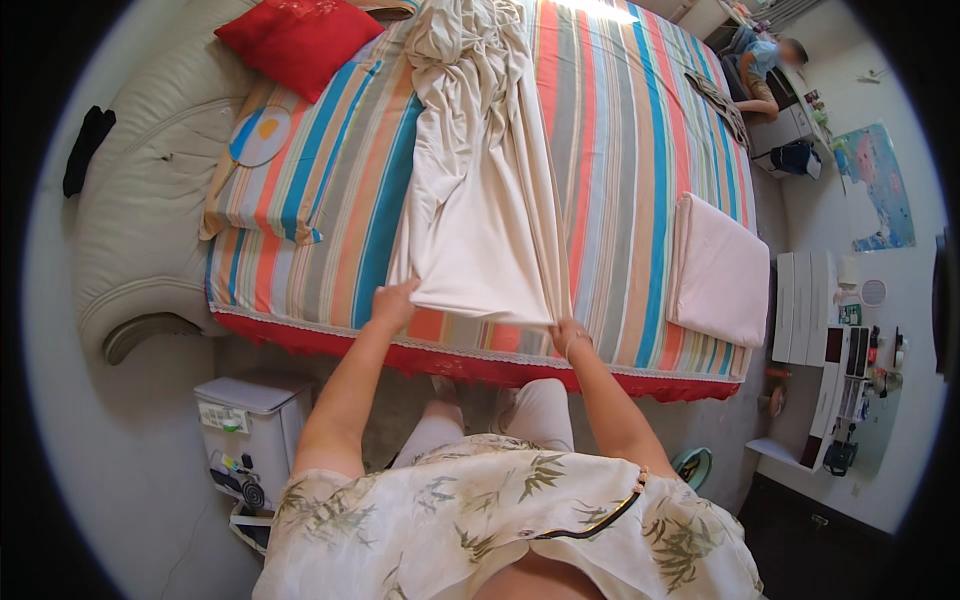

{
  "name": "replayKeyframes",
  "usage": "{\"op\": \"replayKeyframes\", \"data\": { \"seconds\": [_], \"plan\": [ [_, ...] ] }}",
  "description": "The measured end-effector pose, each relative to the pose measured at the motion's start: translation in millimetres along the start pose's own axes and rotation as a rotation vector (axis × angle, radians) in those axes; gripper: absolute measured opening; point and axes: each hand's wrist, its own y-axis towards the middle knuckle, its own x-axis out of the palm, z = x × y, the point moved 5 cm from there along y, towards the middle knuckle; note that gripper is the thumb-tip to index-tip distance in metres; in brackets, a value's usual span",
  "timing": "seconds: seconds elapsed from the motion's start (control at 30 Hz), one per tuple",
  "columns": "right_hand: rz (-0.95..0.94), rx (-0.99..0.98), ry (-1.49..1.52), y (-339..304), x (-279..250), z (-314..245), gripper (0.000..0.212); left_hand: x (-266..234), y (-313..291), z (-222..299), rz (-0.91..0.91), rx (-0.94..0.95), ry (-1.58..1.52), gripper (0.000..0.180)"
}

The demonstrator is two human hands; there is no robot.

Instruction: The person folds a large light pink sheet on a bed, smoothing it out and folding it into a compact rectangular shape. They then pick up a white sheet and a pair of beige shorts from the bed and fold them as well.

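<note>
A cream cloth (pixel 490 220), perhaps a sheet or cover, stretches up the middle of the striped bed (pixel 610 180). My left hand (pixel 396 304) is closed on its near left corner, and my right hand (pixel 568 334) grips the near right corner. Between the two hands the near edge is pulled fairly taut, just above the bed's front edge. Farther away the cloth runs into loose folds and a bunched heap at the far side. A bracelet circles my right wrist.
A red pillow (pixel 298 45), a striped pillow (pixel 275 205) and a round fan (pixel 260 136) lie on the left. On the right is a folded pale pink cloth (pixel 718 272). A white cabinet (pixel 255 405) stands near left. Another person (pixel 762 75) sits at far right.
</note>
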Motion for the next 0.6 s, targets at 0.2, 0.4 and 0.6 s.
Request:
{"op": "replayKeyframes", "data": {
  "seconds": [0.2,0.4,0.6],
  "plan": [
    [-0.460,0.146,-0.237,-66,201,211,0.036,95,-67,112,-0.251,0.268,0.151,0.020],
    [-0.034,0.267,0.326,-82,123,221,0.036,122,-111,155,-0.298,0.218,0.017,0.019],
    [0.188,0.379,1.633,-123,51,181,0.048,125,-107,273,-0.374,0.161,-0.902,0.021]
  ]
}}
